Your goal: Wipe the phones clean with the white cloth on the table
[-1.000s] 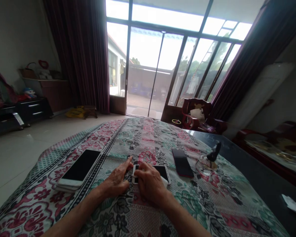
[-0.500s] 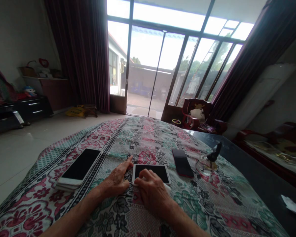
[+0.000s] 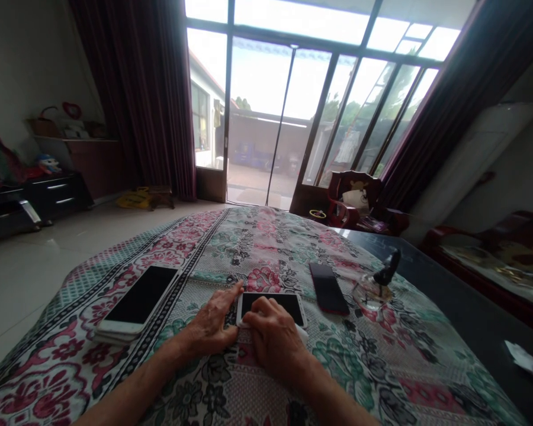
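Observation:
A white phone [image 3: 288,305] with a dark screen lies lengthwise on the patterned tablecloth. My left hand [image 3: 211,322] rests at its left end, fingers stretched out and thumb apart, touching or close to the edge. Over the screen's left part is my right hand [image 3: 273,334], fingers curled together on a white wiping cloth or tissue [image 3: 301,335]. Much of that white piece hides under the palm. Left of my hands, a larger white phone [image 3: 137,299] sits on top of another flat white device. To the right lies a dark phone with a red edge [image 3: 328,289].
A clear spray bottle with a black nozzle [image 3: 384,272] stands right of the dark phone. The flowered tablecloth [image 3: 337,361] covers a table, whose dark surface [image 3: 466,307] shows at right with a crumpled white piece [image 3: 526,360]. A wooden chair [image 3: 355,198] stands beyond.
My right hand has shifted slightly upward over the phone, its fingers still curled on the white piece. My left hand stays at the phone's left end. The camera view has shifted slightly.

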The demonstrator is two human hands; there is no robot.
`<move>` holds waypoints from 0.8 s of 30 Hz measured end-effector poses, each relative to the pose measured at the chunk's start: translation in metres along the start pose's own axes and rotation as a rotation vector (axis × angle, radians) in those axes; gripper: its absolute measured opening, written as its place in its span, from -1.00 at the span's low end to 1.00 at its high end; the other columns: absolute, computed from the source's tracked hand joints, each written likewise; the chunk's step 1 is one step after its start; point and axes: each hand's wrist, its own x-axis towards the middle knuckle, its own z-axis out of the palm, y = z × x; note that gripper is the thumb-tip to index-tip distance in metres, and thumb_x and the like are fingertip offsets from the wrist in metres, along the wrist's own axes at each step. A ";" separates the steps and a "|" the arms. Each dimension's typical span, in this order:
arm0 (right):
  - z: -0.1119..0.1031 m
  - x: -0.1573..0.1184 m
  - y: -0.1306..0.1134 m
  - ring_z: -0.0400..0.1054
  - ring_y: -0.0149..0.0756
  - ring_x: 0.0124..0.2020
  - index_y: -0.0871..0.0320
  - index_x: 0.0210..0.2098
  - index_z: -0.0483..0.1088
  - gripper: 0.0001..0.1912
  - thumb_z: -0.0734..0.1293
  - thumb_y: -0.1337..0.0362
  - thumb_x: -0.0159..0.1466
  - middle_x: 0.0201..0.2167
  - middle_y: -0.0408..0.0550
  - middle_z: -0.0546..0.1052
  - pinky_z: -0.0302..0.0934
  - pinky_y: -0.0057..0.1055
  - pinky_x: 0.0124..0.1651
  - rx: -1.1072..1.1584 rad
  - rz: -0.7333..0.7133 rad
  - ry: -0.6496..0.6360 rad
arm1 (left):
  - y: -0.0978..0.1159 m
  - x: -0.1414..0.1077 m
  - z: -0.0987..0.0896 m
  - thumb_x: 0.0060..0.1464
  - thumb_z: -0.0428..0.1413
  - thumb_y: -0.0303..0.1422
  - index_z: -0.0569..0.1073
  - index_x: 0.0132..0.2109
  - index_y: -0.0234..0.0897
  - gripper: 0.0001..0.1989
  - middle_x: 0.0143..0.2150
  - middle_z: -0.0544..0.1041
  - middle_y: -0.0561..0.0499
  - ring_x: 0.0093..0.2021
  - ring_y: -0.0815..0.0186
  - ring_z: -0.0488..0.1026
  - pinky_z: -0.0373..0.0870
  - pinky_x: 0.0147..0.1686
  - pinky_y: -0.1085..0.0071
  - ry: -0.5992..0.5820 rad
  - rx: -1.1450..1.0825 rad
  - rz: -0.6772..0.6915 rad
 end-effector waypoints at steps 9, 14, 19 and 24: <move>-0.001 0.010 0.011 0.21 -0.28 -0.19 0.10 -0.18 0.45 -0.74 0.18 0.43 0.26 -0.21 -0.03 0.37 0.11 -0.36 -0.10 -0.048 0.076 0.033 | 0.004 0.002 0.000 -0.15 0.04 -0.49 -0.04 0.34 -0.26 -0.14 0.20 0.30 -0.13 0.21 0.12 0.18 0.11 0.21 0.13 -0.002 0.023 -0.014; -0.001 0.000 -0.006 0.19 -0.27 -0.25 0.14 -0.36 0.42 -0.89 0.26 0.41 0.15 -0.28 -0.07 0.36 0.10 -0.36 -0.17 -0.031 -0.009 -0.003 | 0.001 0.001 0.002 -0.10 0.04 -0.48 -0.06 0.35 -0.23 -0.15 0.20 0.29 -0.11 0.21 0.14 0.18 0.11 0.21 0.13 0.010 0.024 0.004; 0.002 0.004 0.004 0.20 -0.28 -0.22 0.13 -0.30 0.44 -0.82 0.24 0.44 0.17 -0.27 -0.06 0.36 0.11 -0.37 -0.13 -0.005 0.060 0.056 | 0.003 0.000 0.001 -0.12 0.03 -0.50 -0.05 0.35 -0.25 -0.15 0.19 0.30 -0.11 0.20 0.13 0.20 0.13 0.20 0.15 0.010 0.019 -0.003; 0.000 0.020 0.022 0.20 -0.27 -0.16 0.13 -0.21 0.45 -0.78 0.21 0.43 0.24 -0.20 -0.03 0.37 0.10 -0.37 -0.07 -0.065 0.125 0.077 | 0.005 0.001 0.000 -0.13 0.04 -0.49 -0.03 0.34 -0.27 -0.15 0.18 0.31 -0.14 0.20 0.10 0.19 0.10 0.21 0.13 0.005 0.028 -0.014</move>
